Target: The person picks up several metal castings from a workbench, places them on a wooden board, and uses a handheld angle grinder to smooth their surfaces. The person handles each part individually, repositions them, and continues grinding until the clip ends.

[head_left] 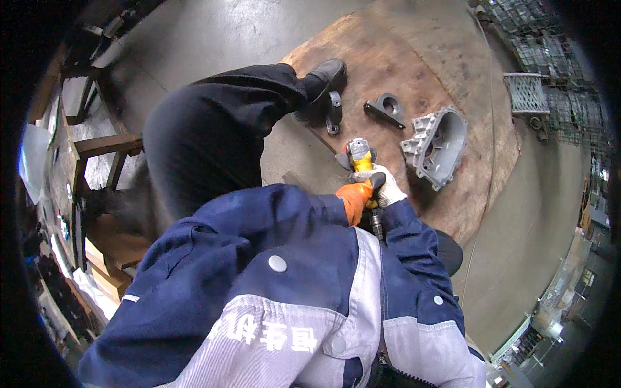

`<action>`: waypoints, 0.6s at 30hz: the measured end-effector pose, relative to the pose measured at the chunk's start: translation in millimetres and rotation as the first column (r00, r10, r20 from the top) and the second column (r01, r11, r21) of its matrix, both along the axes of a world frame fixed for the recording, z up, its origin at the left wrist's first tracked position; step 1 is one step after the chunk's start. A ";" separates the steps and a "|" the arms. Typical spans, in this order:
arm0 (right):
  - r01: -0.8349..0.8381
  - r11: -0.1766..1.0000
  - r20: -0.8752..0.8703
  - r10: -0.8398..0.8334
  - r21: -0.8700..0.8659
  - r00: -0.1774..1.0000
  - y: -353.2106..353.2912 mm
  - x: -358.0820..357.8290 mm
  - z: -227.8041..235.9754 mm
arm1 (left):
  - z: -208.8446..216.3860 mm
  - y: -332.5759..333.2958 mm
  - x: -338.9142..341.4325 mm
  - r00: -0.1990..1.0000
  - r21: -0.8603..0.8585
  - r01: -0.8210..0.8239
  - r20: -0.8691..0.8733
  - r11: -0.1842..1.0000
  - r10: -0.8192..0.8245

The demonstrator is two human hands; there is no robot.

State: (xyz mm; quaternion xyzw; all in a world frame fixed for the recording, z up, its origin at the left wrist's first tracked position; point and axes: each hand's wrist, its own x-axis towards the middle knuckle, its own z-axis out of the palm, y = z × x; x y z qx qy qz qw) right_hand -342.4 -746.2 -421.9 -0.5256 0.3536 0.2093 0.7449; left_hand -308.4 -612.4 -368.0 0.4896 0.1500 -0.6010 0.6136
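Observation:
An angle grinder (361,155) with a yellow body and a silver metal head is held low in front of me. Around its body is my left hand (353,199), in an orange glove with dark fingertips. My right hand (390,191), in a white glove, closes over the grinder from the other side. A metal connector (376,225) shows below the gloves. Right of the grinder, a silver-grey cast housing (445,150) with a hollow middle rests on the wooden board (469,194). Beyond lies a dark bracket (387,110) with a round hole.
A smaller dark metal part (334,113) lies beside my shoe (328,72). A thin cable or hose (490,129) runs along the right. Wire-mesh crates (543,45) stand at the far right, a white basket (526,94) near them. Wooden frames (107,145) stand left.

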 end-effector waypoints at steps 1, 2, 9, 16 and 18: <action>-0.045 0.996 -0.034 0.042 -0.082 0.999 0.6 5.7 -0.4 | 4.3 -2.0 4.4 1.000 0.060 -0.010 -0.015 0.998 0.011; -0.046 0.998 0.014 0.046 -0.052 0.999 1.5 11.6 -0.5 | 10.0 -3.9 9.4 0.985 0.192 -0.027 -0.162 0.981 0.059; -0.067 0.997 -0.004 0.067 -0.026 0.998 7.0 41.7 -5.8 | 29.2 -11.8 37.3 0.995 0.466 -0.087 0.087 0.881 0.053; -0.065 0.998 -0.060 0.065 0.010 0.996 5.5 49.9 -34.0 | -18.8 -15.0 34.6 0.996 0.509 -0.062 0.082 0.858 0.023; -0.046 0.999 -0.048 0.046 0.014 0.998 5.9 47.9 -37.9 | -28.5 -17.0 34.0 0.997 0.496 -0.072 0.057 0.865 0.051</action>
